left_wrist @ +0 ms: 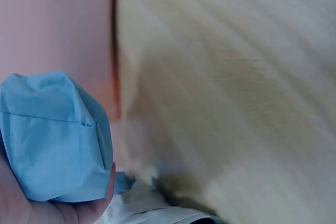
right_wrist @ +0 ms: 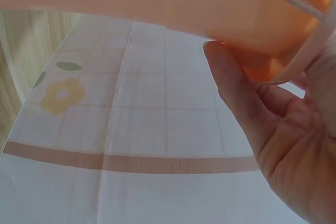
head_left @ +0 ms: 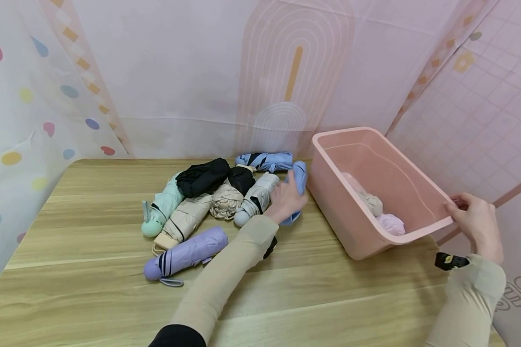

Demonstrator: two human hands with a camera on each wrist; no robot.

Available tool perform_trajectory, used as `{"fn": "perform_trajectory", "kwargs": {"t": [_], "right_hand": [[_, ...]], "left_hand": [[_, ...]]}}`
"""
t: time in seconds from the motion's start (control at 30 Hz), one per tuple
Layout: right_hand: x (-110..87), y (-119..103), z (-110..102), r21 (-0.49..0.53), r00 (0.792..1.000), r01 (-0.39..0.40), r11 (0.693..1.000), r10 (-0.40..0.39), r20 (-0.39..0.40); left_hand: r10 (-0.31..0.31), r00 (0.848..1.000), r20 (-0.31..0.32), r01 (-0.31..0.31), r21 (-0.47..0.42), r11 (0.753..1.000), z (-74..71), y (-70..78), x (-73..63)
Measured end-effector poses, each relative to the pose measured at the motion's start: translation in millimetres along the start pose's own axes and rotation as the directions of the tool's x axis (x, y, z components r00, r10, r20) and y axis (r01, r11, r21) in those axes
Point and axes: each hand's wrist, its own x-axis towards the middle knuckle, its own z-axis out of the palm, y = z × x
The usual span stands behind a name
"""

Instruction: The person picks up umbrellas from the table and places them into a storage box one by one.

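Note:
My left hand (head_left: pixel 286 197) holds a blue folded umbrella (head_left: pixel 300 177) beside the bin's left wall. In the left wrist view, the fingers wrap under one end of this umbrella (left_wrist: pixel 58 140). My right hand (head_left: pixel 479 224) grips the near right rim of a pink plastic bin (head_left: pixel 336 207). The right wrist view shows the thumb (right_wrist: pixel 231 82) against the bin's outside below the rim. Inside the bin lie a beige bundle (head_left: pixel 372 204) and a pale lilac bundle (head_left: pixel 391 224). Just left of the left hand rests a pale grey folded umbrella (head_left: pixel 260 193).
Another blue umbrella (head_left: pixel 271 161) lies at the table's back edge. Further left are mint (head_left: pixel 167 202), black (head_left: pixel 203 177), and beige (head_left: pixel 188 217) umbrellas, partly piled together. A purple umbrella (head_left: pixel 193 250) lies in front. Patterned cloth (head_left: pixel 178 72) hangs behind the wooden table (head_left: pixel 91 289).

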Motion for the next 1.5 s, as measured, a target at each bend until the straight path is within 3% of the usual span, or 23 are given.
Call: {"fn": "perform_trajectory", "kwargs": {"t": [0.17,0.33,0.47,0.63,0.83,1.0,1.17,1.33,1.5], "right_hand": [[4.2,-3.3,0.4,0.011,1.000,0.013,1.000,-0.013,0.007],[8.5,-8.3,2.9,0.033,0.999,0.007,0.999,-0.009,0.047],[11.7,-13.8,5.7,0.037,0.999,0.033,0.999,-0.035,0.031],[15.0,-20.2,8.9,0.041,0.998,0.056,0.998,-0.056,0.016],[16.6,-24.8,10.5,0.063,0.997,0.072,0.995,-0.073,0.017],[16.3,-25.5,10.7,0.056,0.997,0.070,0.996,-0.071,0.020],[16.6,-26.4,9.7,0.055,0.997,0.071,0.996,-0.073,0.034],[17.6,-26.7,9.2,0.047,0.997,0.056,0.997,-0.058,0.041],[17.2,-26.9,8.5,0.050,0.998,0.036,0.998,-0.038,0.048]], "left_hand": [[-0.050,0.991,-0.123,0.036,-0.112,0.993,-19.8,8.1,-0.4],[-0.032,0.974,-0.226,-0.005,-0.162,0.987,-46.0,18.4,0.8],[-0.013,0.966,-0.259,-0.033,-0.174,0.984,-69.7,31.4,1.2],[0.010,0.967,-0.255,-0.062,-0.193,0.979,-96.9,51.6,1.9],[0.054,0.983,-0.177,-0.084,-0.171,0.982,-120.5,80.4,7.1],[0.057,0.995,-0.081,-0.071,-0.185,0.980,-129.6,106.5,10.3],[0.043,0.999,0.029,-0.034,-0.246,0.969,-130.3,127.4,12.5],[0.013,0.988,0.153,0.041,-0.348,0.937,-125.4,141.1,12.2],[-0.013,0.980,0.197,0.086,-0.369,0.925,-113.6,148.3,12.3]]}}
